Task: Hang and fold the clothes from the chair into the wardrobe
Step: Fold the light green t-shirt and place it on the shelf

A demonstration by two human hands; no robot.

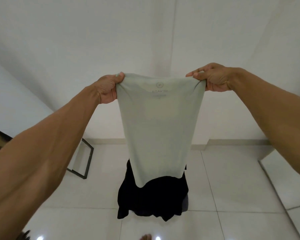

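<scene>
Head view, looking down past two outstretched arms: the person holds a pale green shirt [156, 127] up in front of the white wall [145, 32], stretched between the hands so it hangs flat and at full length. The left hand [109, 90] has its fingers curled round one top corner, bunching the cloth in the fist. The right hand [213, 78] pinches the other corner between thumb and fingers. Held high and taut like that, I'd say it is being opened out and looked over before it gets a fold or a hanger.

A faint printed label near the top edge reads reversed, so the shirt may be inside out or seen from the back, though the print is too dim to be sure.

Its hem dangles just over a heap of black clothes [151, 201], draped over the chair [184, 203], of which only a grey sliver shows. A black metal frame [87, 158] stands on the tiled floor [232, 187] to the left. No wardrobe is in sight.
</scene>
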